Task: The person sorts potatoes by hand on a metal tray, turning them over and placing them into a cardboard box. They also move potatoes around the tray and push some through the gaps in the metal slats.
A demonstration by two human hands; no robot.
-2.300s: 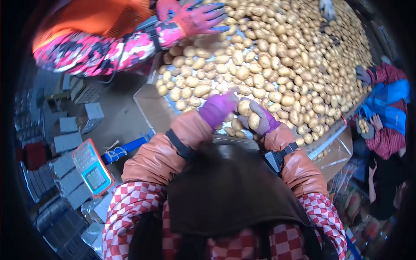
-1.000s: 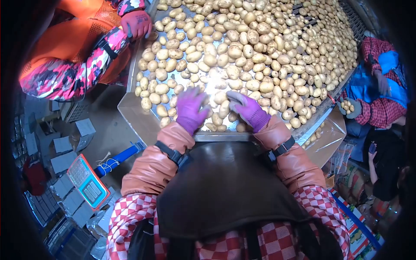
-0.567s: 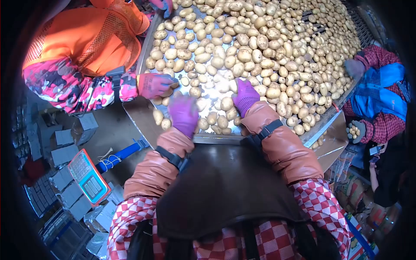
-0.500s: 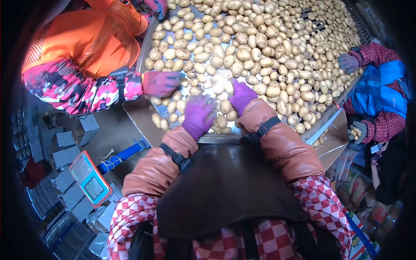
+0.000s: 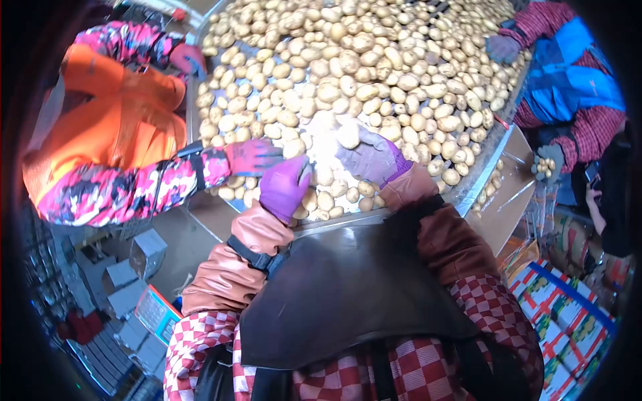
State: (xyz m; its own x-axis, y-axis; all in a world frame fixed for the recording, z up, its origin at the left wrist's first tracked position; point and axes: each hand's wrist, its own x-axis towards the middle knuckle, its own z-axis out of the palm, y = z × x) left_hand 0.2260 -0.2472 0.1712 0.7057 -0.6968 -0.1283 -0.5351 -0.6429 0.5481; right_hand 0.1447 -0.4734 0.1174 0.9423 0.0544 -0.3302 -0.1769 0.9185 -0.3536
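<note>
Purple work gloves cover both hands at the near edge of a metal sorting table (image 5: 304, 229) covered in loose potatoes (image 5: 408, 81). My left hand (image 5: 283, 187) is closed over potatoes at the near left, fingers pressed together; whatever lies inside is hidden. Turned to show its grey palm, my right hand (image 5: 376, 158) curls round a potato (image 5: 348, 136) near its fingertips. Strong glare whitens the table between the hands. A few potatoes (image 5: 326, 200) lie just in front of me.
On the left, a person in an orange vest (image 5: 120, 127) reaches a gloved hand (image 5: 254, 157) close to my left hand. A person in blue (image 5: 568, 73) works at the right edge, potatoes in one hand. Cartons (image 5: 562, 327) and a scale (image 5: 158, 314) stand below.
My right hand has turned palm up with a potato at its fingers. My left hand has shifted left and down. The view has tilted, and the co-worker's left arm has come nearer.
</note>
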